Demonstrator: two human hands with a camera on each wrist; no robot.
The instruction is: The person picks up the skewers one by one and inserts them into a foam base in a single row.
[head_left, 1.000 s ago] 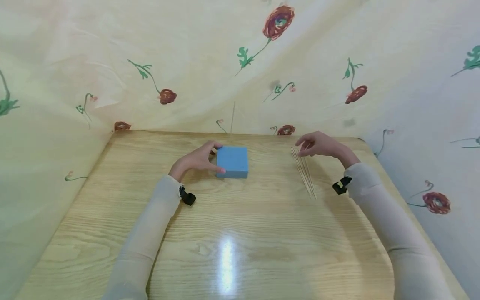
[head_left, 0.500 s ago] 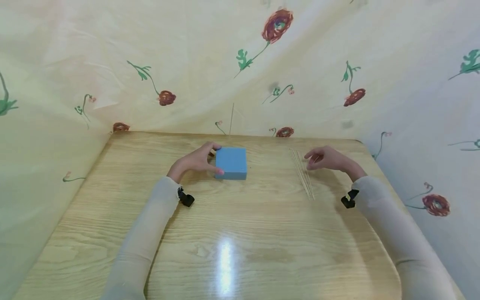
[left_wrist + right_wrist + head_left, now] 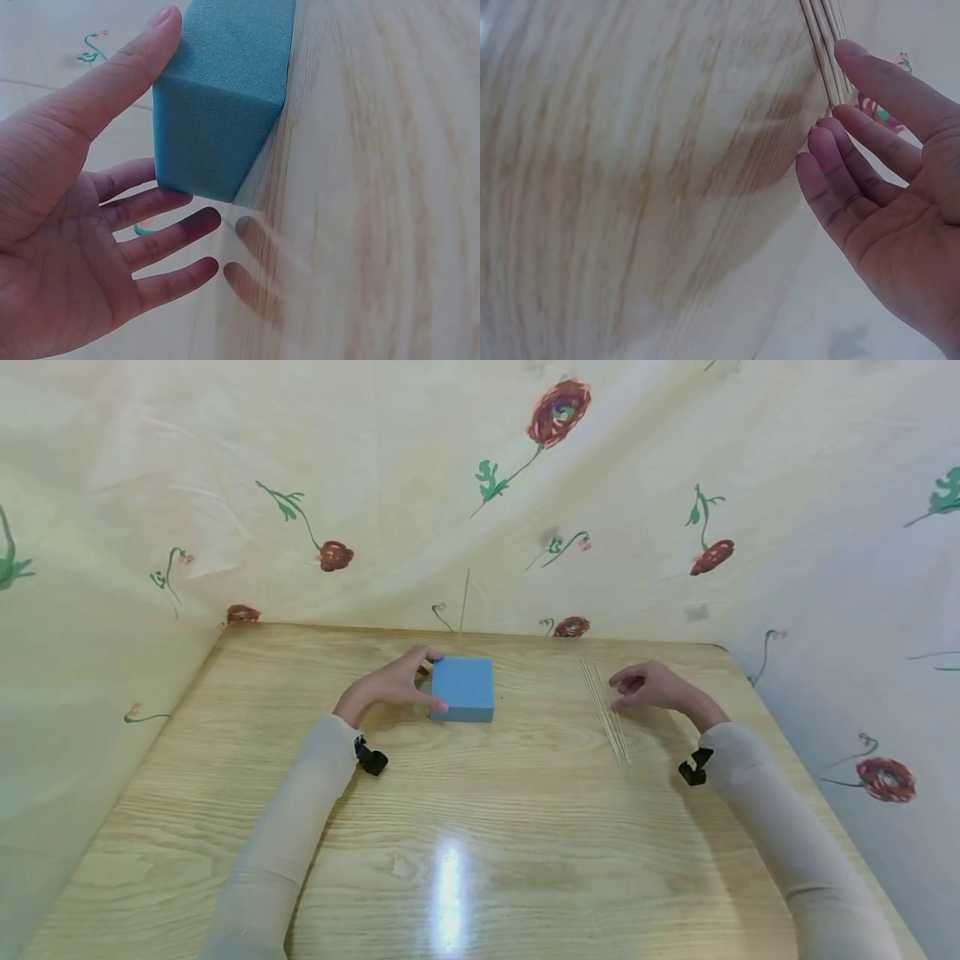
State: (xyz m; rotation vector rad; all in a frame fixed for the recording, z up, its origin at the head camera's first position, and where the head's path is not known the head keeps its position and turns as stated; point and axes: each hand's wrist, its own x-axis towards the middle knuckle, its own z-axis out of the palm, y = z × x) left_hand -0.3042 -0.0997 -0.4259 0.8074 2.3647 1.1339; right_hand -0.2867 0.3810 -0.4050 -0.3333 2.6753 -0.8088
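The block [image 3: 462,683] is blue, the backdrop [image 3: 405,485] red-flowered cream.

- Your tbl [image 3: 525,827]: pale wood grain, rounded far R corner.
- Blue blk [image 3: 462,685]: flat on tbl, approx. ctr, twd the far edge from you.
- Thin sticks [image 3: 602,712]: lying on tbl to R of blk, well apart from it; near ends close tog., far ends a bit spread, exact no. unclear.
- Glare strip [image 3: 450,902]: bright, nr ctr, on your side.
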